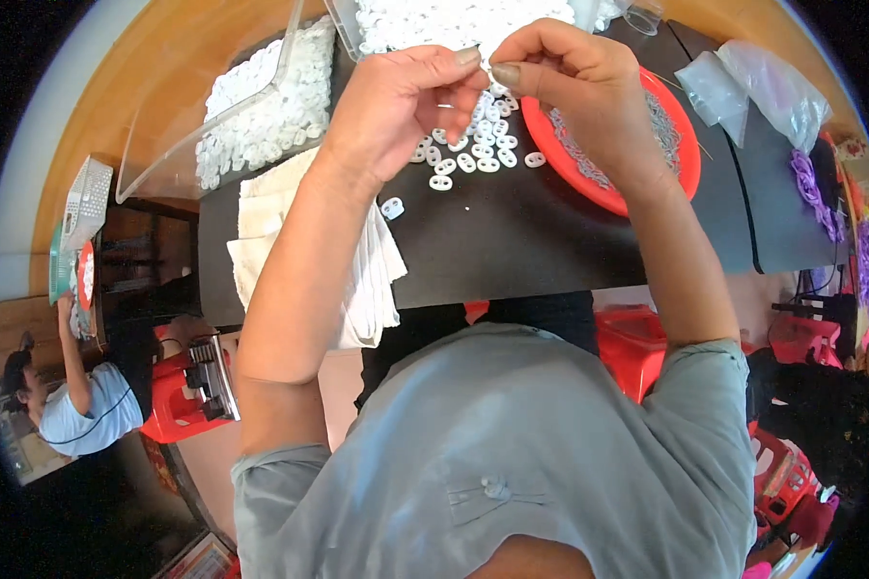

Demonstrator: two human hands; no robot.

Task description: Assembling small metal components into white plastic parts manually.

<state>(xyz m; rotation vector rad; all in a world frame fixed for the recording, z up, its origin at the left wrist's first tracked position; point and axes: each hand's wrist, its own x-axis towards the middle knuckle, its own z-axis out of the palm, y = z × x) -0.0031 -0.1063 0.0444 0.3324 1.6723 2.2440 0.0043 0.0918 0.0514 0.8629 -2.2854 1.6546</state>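
Observation:
At the far side of the dark table, my left hand (396, 101) and my right hand (589, 96) meet, fingertips almost touching. The thumb and fingers of each are pinched together. What lies between them is too small to make out, though white shows around the fingertips. Under the hands several white oval plastic pieces with two holes (466, 162) are scattered on the tabletop. One similar piece (392, 207) lies apart, beside my left forearm. Partly behind my right hand and wrist is a red basin (690, 159) filled with small thin grey pieces (664, 135).
Clear bins of white pieces (261, 106) (454, 21) stand at the far left and far middle. A cream cloth (372, 280) hangs over the near edge. Plastic bags (772, 87) and purple cord (816, 198) lie right. Another person (97, 405) works at left; red stools (632, 338) stand below.

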